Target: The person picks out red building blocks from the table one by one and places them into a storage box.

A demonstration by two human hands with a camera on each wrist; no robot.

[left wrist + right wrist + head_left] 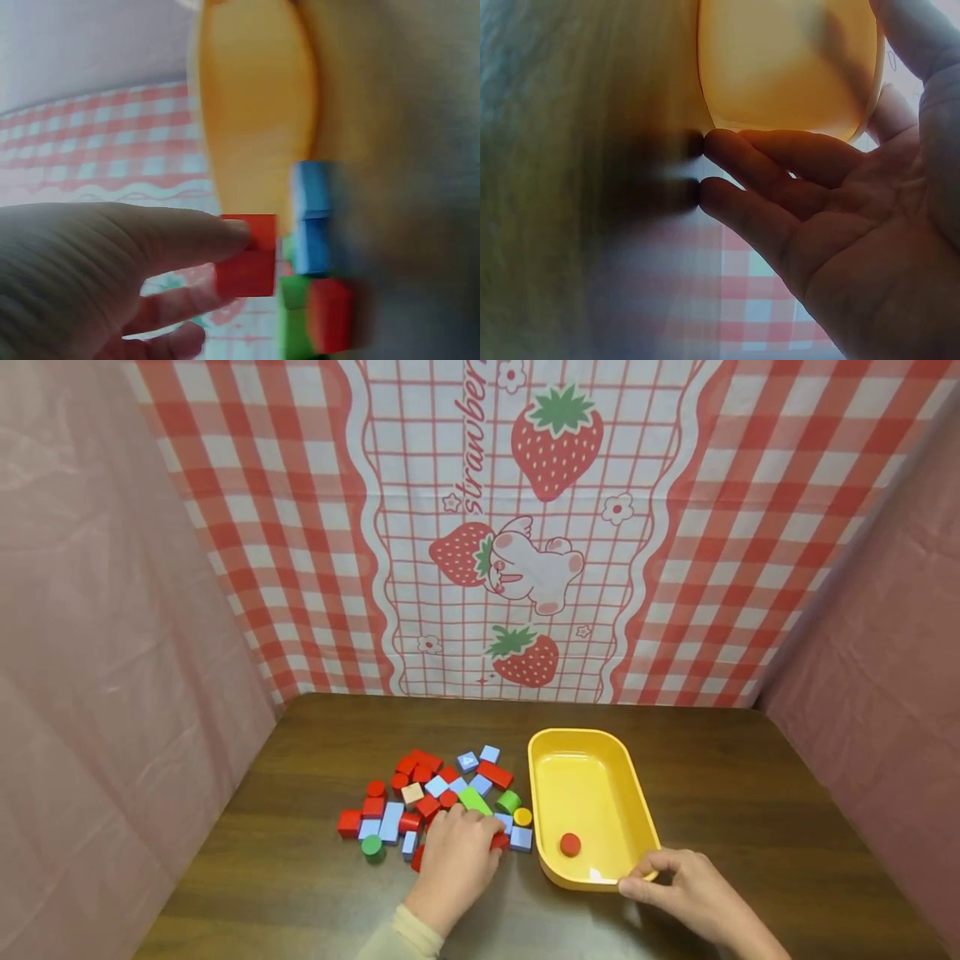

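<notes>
Left hand (455, 860) pinches a red block (247, 259) at the pile's near edge; right hand (686, 885) grips the yellow tray (645, 827) at its near right corner.

table (750, 777) held all | pile of blocks (442, 797) lay left of tray (633, 802), just beside it | one round block (570, 844) sat in tray, near its front | left hand (455, 864) rested on pile's front edge | right hand (686, 883) touched tray's front corner | cloth (525, 527) hung behind table
</notes>
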